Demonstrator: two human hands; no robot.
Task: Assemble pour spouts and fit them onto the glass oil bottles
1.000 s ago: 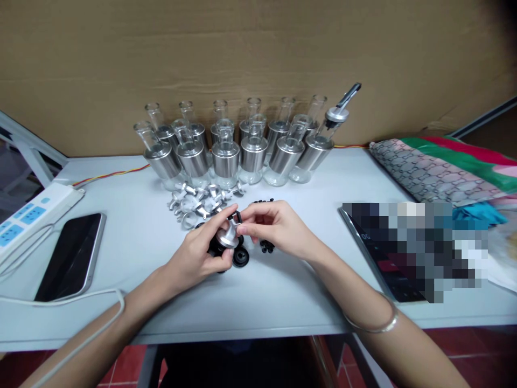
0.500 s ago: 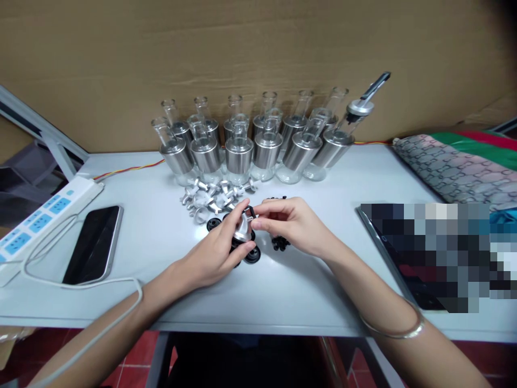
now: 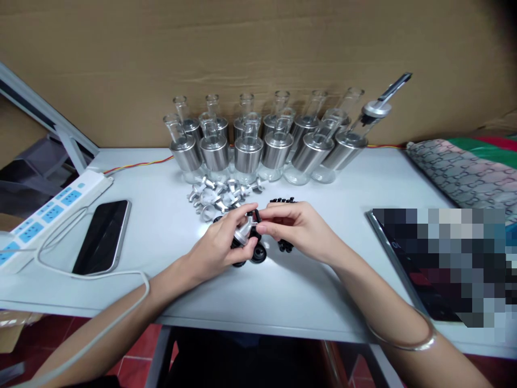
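The small silver spout cap sat between my two hands, held just above the white table, near its middle. Its long axis was tilted, the wide metal end down toward my left palm and the narrow end, with a black fitting on it, pointing up and to the right. My left hand was wrapped around the cap from below and from the left, thumb and fingers closed on its body. My right hand came in from the right, its fingertips pressed together in a pinch on the black fitting at the top. Both hands touched the piece, so neither was nearer; the right alone had the upper end.

Under the hands lay black rubber rings, and just behind the right hand a scatter of small black parts. Behind the left hand was a heap of silver caps, and beyond that two rows of glass bottles with metal collars. A phone and a power strip lay well off to the left.
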